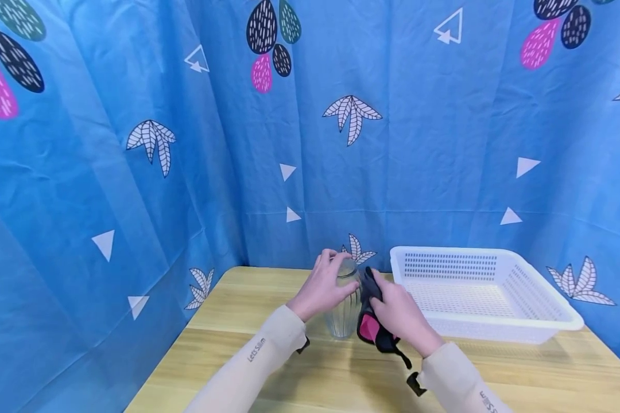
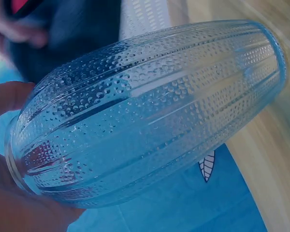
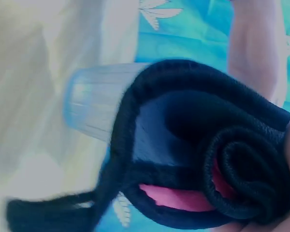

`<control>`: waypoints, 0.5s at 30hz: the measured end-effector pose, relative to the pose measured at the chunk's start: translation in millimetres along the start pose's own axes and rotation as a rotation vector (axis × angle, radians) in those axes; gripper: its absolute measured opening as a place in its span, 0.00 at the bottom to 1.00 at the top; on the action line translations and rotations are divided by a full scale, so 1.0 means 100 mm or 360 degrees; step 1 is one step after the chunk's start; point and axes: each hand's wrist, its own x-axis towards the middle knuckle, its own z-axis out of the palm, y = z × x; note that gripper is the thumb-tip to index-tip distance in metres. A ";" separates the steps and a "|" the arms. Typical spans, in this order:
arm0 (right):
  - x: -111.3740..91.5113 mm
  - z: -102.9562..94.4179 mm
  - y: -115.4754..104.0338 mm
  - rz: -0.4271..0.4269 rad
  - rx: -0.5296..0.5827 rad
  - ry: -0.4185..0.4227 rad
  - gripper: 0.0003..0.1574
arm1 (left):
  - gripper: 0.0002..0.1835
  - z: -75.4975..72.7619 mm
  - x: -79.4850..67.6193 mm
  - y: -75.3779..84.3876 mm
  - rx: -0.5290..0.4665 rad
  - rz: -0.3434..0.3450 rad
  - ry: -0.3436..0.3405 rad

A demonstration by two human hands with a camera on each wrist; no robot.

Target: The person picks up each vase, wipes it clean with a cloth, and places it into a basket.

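A clear ribbed glass vase (image 1: pixel 341 321) with a dimpled surface (image 2: pixel 150 116) stands upright near the table's middle. My left hand (image 1: pixel 328 284) grips it round the neck from above, thumb on the near side and fingers on the far side. Just to its right, my right hand (image 1: pixel 400 310) holds a black-and-pink padded fabric piece (image 1: pixel 367 307) with a thin strap hanging down. In the right wrist view this fabric (image 3: pixel 123 140) is rolled into a coil at one end, hiding part of the vase. What exactly the fabric piece is cannot be told.
A white perforated plastic basket (image 1: pixel 496 327) sits on the right side of the wooden table (image 1: pixel 227 327), close to my right hand. A blue patterned curtain (image 1: pixel 315 189) hangs behind and along the left side.
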 end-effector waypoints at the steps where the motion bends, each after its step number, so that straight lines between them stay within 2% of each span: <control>1: 0.02 -0.03 -0.02 -0.0027 -0.0001 0.0045 0.41 | 0.33 0.00 0.01 0.00 -0.0008 0.0002 0.0000; 3: 0.05 -0.07 -0.06 -0.0076 -0.0037 0.0110 0.42 | 0.34 -0.01 0.02 0.00 -0.0003 0.0016 0.0003; 6: 0.08 -0.07 -0.09 -0.0131 -0.0128 0.0130 0.42 | 0.35 -0.03 0.03 0.01 0.0047 0.0040 0.0015; 10: 0.07 0.01 -0.06 -0.0149 -0.0251 0.0090 0.41 | 0.34 -0.06 0.04 0.01 0.0083 0.0070 0.0012; 15: 0.01 0.20 0.03 -0.0101 -0.0289 -0.0014 0.36 | 0.33 -0.07 0.03 -0.02 0.0035 0.0073 -0.0051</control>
